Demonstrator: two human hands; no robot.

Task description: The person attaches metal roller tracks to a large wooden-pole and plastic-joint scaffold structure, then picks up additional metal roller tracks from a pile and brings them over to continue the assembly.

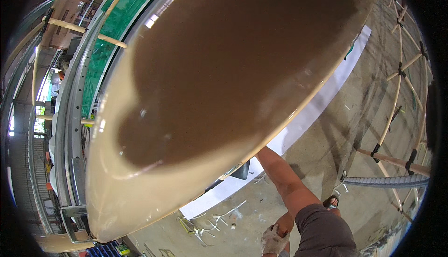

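A large glossy shell [210, 84], shaped like a boat hull with a tapered near end, fills the middle of the view. It is beige along the edges and dark brown over most of its face. My right arm [284, 177], in a dark short sleeve, reaches up to its right edge and passes beneath it. The shell hides the right hand and whatever that hand touches. My left hand [274, 239], in a pale work glove, is low in the view against bare skin that looks like a bent knee. Its fingers are loosely bent, with nothing visible in them.
A white strip [298, 126] lies under the shell's right edge. Pale scraps [210, 226] litter the concrete floor [312, 154]. On the right stands a pole frame [399, 93] with black-wrapped joints, near a grey ribbed bar [387, 181]. Green sheeting [105, 47] and a metal rail [74, 107] run along the left.
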